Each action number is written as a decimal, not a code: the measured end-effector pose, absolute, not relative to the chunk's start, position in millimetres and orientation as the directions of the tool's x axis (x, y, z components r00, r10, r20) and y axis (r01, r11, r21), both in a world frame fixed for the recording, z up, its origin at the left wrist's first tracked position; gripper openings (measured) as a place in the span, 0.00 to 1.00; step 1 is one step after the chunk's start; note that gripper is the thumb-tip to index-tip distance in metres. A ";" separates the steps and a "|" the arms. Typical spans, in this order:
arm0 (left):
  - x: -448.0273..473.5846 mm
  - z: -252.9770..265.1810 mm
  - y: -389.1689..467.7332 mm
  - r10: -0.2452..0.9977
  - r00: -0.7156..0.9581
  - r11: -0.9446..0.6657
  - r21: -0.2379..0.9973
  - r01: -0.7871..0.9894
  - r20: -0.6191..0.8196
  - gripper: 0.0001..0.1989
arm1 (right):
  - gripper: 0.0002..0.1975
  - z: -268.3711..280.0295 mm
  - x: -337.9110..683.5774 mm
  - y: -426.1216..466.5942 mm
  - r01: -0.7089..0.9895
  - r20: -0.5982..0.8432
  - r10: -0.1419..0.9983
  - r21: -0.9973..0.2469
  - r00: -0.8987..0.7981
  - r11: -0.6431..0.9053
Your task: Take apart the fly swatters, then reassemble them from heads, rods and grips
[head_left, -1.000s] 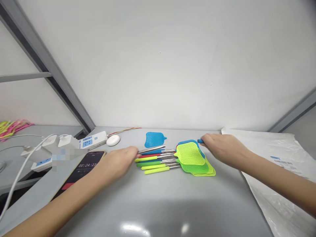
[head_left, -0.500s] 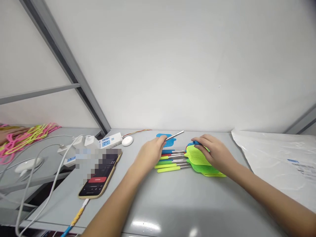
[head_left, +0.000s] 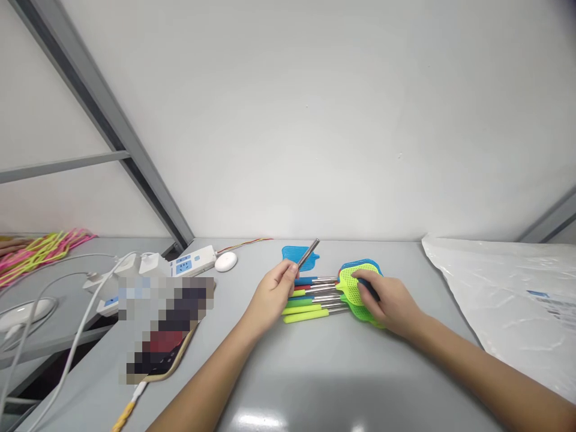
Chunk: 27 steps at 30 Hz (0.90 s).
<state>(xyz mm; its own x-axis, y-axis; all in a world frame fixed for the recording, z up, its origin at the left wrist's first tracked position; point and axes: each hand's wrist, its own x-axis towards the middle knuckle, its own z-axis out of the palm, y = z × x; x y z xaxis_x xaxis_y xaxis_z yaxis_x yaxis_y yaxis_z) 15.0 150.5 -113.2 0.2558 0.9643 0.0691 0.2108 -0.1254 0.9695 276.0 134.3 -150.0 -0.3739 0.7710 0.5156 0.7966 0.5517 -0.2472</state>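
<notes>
While working above a grey desk, holding a metal rod in the left hand, closed firmly around its lower part, with the upper end slanting toward the wall. Also holding with the right hand a dark narrow piece, between thumb and bent fingers; cannot tell its full shape under the hand. Below the right hand, can see mesh swatters piled on the desk, showing a lime-yellow top, with green and blue mesh underneath. To the left of this mesh, can see metal shafts and coloured handles, lying side by side, some partly behind the left hand. Just beyond the left hand, can see a separate blue head, lying flat near the wall. On the right, can notice a white plastic bag; on the left, a partly blurred phone near a power strip.
</notes>
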 end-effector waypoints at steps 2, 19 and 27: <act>16.1 -111.7 149.0 0.958 0.288 -0.022 0.995 0.094 -0.006 0.19 | 0.09 -151.7 272.8 133.8 0.797 0.497 0.764 -0.209 -0.413 0.567; 15.1 -109.1 139.4 0.815 0.579 0.369 0.779 -0.508 -0.009 0.06 | 0.11 -129.1 257.9 122.1 0.772 0.308 0.845 -0.354 -0.438 0.529; 24.0 -119.0 139.2 0.845 0.533 0.256 0.855 -0.451 0.028 0.09 | 0.12 -78.8 216.3 117.4 0.609 0.121 0.829 -0.623 -0.546 0.492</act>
<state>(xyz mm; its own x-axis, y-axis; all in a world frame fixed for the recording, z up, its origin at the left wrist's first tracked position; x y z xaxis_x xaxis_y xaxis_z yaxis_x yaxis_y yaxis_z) 24.0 139.2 -119.0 0.5333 0.8454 0.0279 -0.4506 0.2560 0.8552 216.3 117.4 -78.8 -0.5461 0.8290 0.1206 0.6088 0.4916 -0.6227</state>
